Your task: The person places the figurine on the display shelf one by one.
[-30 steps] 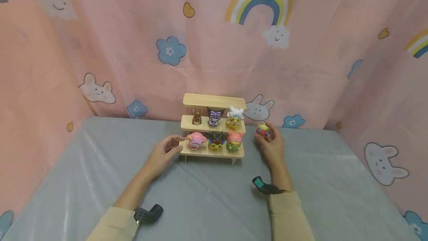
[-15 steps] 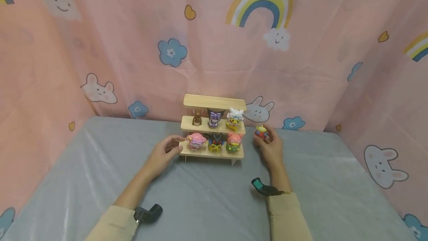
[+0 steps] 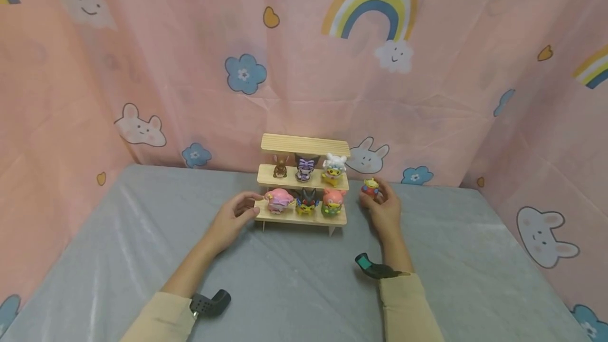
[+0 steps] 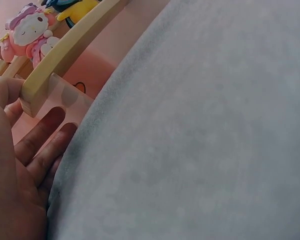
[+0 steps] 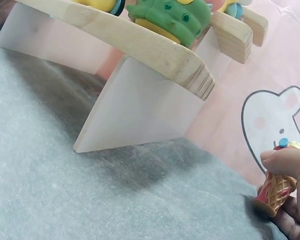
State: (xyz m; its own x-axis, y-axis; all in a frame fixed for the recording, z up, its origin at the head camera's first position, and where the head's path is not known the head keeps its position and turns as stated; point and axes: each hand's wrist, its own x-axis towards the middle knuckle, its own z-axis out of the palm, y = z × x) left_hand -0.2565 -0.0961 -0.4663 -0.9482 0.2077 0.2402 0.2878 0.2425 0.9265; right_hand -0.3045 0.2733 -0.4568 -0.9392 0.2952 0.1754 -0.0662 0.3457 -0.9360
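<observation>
A small wooden tiered display stand [image 3: 304,220] holds toy figurines on its lower two tiers. My left hand [image 3: 236,215] is at the stand's left end, thumb and index finger at the lowest board's corner; in the left wrist view its other fingers [image 4: 42,135] spread loosely beneath. Close to that hand sits a pink figurine [image 3: 278,200]. To the right of the stand, my right hand [image 3: 386,209] pinches a small figurine [image 3: 370,188] with a yellowish top and red and blue parts. In the right wrist view this figurine [image 5: 275,192] has a waffle-cone-patterned base, close over the cloth.
A dark figurine [image 3: 307,202] and a pink-and-green one [image 3: 333,203] share the lowest tier. Brown [image 3: 280,167], purple [image 3: 305,168] and white-hooded [image 3: 334,169] figurines stand on the middle tier. Grey cloth [image 3: 294,289] covers the table; a pink patterned curtain [image 3: 304,104] hangs behind.
My right hand has shifted slightly left with the figurine, which now stands more upright in its fingers. The left hand and the stand have stayed in place.
</observation>
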